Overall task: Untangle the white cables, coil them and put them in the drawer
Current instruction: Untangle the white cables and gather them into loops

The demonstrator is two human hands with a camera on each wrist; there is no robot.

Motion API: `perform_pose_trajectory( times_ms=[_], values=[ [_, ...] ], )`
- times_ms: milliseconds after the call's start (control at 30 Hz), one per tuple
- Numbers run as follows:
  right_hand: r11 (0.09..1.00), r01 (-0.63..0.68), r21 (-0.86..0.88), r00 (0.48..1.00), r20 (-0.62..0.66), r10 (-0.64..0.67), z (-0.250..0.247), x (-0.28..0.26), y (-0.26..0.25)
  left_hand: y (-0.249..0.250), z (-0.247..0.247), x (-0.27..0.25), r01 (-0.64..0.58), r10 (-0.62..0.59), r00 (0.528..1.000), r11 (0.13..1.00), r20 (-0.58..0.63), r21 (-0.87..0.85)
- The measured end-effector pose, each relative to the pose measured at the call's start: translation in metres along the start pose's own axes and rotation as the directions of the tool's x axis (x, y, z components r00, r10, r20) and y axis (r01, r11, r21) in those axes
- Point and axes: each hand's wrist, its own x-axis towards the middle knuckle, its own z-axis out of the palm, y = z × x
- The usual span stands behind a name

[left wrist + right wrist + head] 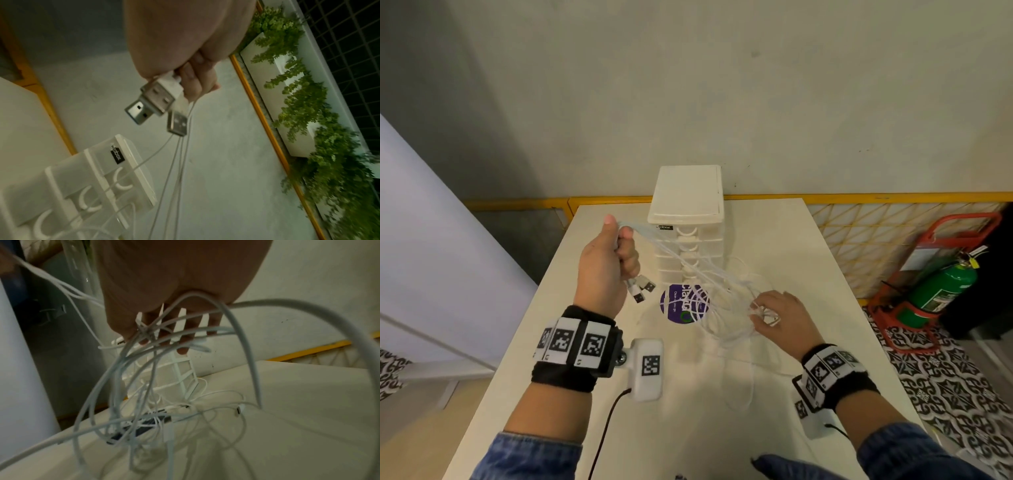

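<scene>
Clearly, the white cables are thin and knotted, lying in loose loops on the tabletop just in front of the drawer unit. The left hand has its fingers curled around several strands, USB plugs hanging below. The right hand pinches the tangle; how many cables there are I cannot tell.

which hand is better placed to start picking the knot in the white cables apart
Right. The right hand already has its fingers in the tangle on the table, while the left hand grips the USB plugs up high, anchoring the white cables.
</scene>
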Motion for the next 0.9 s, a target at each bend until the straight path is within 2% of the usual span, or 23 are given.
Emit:
perform_pose_trajectory(
  times_ms=[133,167,267,333,400,567,667,733,767,833,900],
  values=[
    [0.986,0.162,-0.028,0.954,-0.25,-0.164,-0.011,0.005,-0.016,0.006,-0.021,0.002,-0.062,0.059,0.993,0.998,-0.102,-0.029],
    [0.985,0.172,0.006,0.943,-0.291,-0.163,-0.013,0.005,-0.02,0.006,-0.026,0.003,-0.065,0.06,0.989,0.997,-0.134,-0.033],
    [0.992,0.097,0.084,0.914,-0.401,-0.055,-0.015,0.005,-0.02,0.002,-0.035,0.007,-0.025,0.018,0.981,0.999,-0.191,-0.034],
    [0.993,0.032,-0.112,0.913,-0.401,-0.075,-0.013,0.003,-0.012,-0.002,-0.034,0.007,-0.013,0.013,0.982,1.0,-0.19,0.003],
    [0.95,-0.056,-0.306,0.931,-0.361,-0.061,-0.009,0.001,-0.004,-0.004,-0.033,0.007,-0.022,0.026,0.984,0.999,-0.174,0.026],
    [0.877,-0.245,-0.413,0.927,-0.364,0.087,-0.013,-0.005,0.011,0.0,-0.039,0.006,-0.028,0.032,0.984,0.999,-0.174,0.026],
    [0.828,-0.334,-0.45,0.935,-0.271,0.23,-0.016,-0.005,0.009,-0.005,-0.03,0.002,-0.012,0.021,0.988,0.998,-0.151,0.064],
    [0.835,-0.376,-0.401,0.925,-0.209,0.316,-0.018,-0.001,0.004,-0.01,-0.018,-0.002,0.01,0.001,0.996,0.991,-0.085,0.131],
    [0.877,-0.35,-0.33,0.936,-0.165,0.312,-0.019,0.003,0.001,-0.013,-0.011,-0.004,0.015,-0.009,0.999,0.982,-0.031,0.189],
    [0.976,-0.187,-0.108,0.974,-0.146,0.171,-0.022,0.011,-0.018,-0.017,0.004,-0.011,0.0,-0.029,0.995,0.956,0.092,0.294],
    [0.992,-0.004,0.127,0.991,-0.136,0.022,-0.024,0.023,-0.053,-0.019,0.018,-0.018,-0.012,-0.07,0.973,0.936,0.221,0.351]
  ],
)
